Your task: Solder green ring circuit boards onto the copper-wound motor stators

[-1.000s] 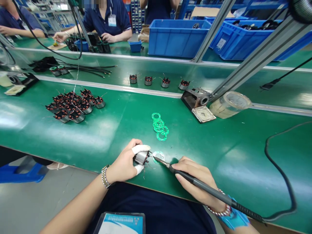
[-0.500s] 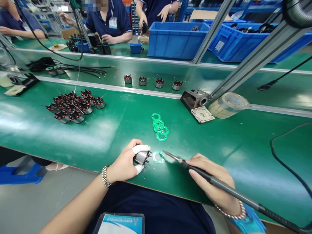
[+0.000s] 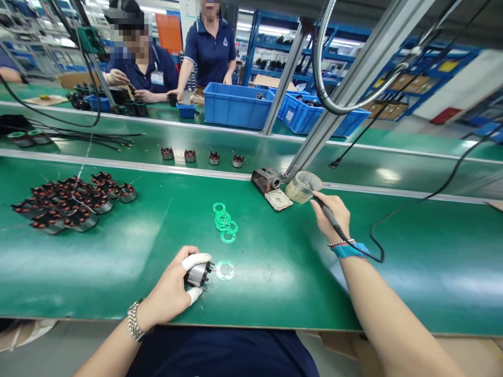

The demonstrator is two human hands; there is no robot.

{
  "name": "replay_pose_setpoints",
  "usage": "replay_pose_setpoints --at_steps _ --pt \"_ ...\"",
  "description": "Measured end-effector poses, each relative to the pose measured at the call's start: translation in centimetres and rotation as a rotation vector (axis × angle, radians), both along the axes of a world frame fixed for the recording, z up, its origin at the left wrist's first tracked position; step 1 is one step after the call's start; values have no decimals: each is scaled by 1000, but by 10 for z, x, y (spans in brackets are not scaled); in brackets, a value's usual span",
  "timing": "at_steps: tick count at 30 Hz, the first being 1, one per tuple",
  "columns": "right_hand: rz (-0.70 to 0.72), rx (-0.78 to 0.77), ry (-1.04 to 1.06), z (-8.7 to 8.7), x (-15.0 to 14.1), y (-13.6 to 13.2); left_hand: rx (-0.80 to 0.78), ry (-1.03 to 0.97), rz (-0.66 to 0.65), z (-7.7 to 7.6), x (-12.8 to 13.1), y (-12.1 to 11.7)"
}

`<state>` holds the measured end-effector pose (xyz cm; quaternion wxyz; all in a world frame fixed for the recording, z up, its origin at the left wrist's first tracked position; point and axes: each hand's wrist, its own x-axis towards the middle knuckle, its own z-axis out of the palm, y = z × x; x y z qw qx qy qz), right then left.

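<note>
My left hand [image 3: 173, 285], with white finger cots on thumb and finger, is closed around a motor stator [image 3: 197, 274] lying on its side on the green bench. Thin wires stick out from the stator toward a ring-shaped green circuit board [image 3: 225, 270] just to its right. My right hand [image 3: 333, 214] grips a soldering iron [image 3: 329, 213] by its dark handle. The iron's tip end reaches into the translucent round tub [image 3: 301, 187], where the tip itself is hard to make out. Several more ring boards [image 3: 223, 222] lie overlapped in a line farther back.
A soldering iron stand [image 3: 267, 179] with a sponge pad [image 3: 279, 199] is left of the tub. Many stators [image 3: 80, 201] cluster at the left. Several stators [image 3: 214, 157] line the back ledge. A metal post [image 3: 334, 115] and the iron's cable [image 3: 379, 235] cross the right side. Co-workers sit and stand opposite.
My right hand has carried the soldering iron from beside the ring board away to the tub at the back right. My left hand still holds the stator. The camera view has shifted.
</note>
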<state>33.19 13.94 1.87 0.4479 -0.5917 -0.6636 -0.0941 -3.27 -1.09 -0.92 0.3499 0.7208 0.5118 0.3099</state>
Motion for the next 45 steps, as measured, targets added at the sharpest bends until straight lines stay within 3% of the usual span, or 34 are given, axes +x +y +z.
replay_pose_setpoints --at_steps 5,9,11,14,17,21,25,28,30,32,36,42,45 --pt "15 -16 79 -1 -4 -1 -36 -29 -11 2 0 1" --pt "99 -87 173 1 -38 -35 -42 -41 7 5 3 1" --pt "290 -207 147 0 -65 -64 -50 -49 14 6 3 1" --pt "768 -379 -24 -5 -103 -103 -62 -55 29 7 1 2" --pt "947 -343 -83 -11 -124 -124 -110 -125 25 9 0 1" --pt "819 -275 56 -8 -133 -132 -197 -227 -43 12 8 -2" --pt "664 -512 532 -2 -143 -142 -79 -1 13 9 20 -4" --pt "787 -674 888 -3 -151 -147 -5 104 50 4 24 -4" --pt "881 -694 968 -5 -152 -148 15 139 45 1 25 -4" --pt "911 -672 934 -8 -149 -148 33 177 45 -1 26 -4" --pt "781 -601 663 -14 -143 -145 94 239 93 -2 30 -5" --pt "675 -554 412 -17 -145 -136 137 223 67 -4 29 -4" --pt "721 -514 432 -16 -149 -132 116 203 69 -3 28 -4"
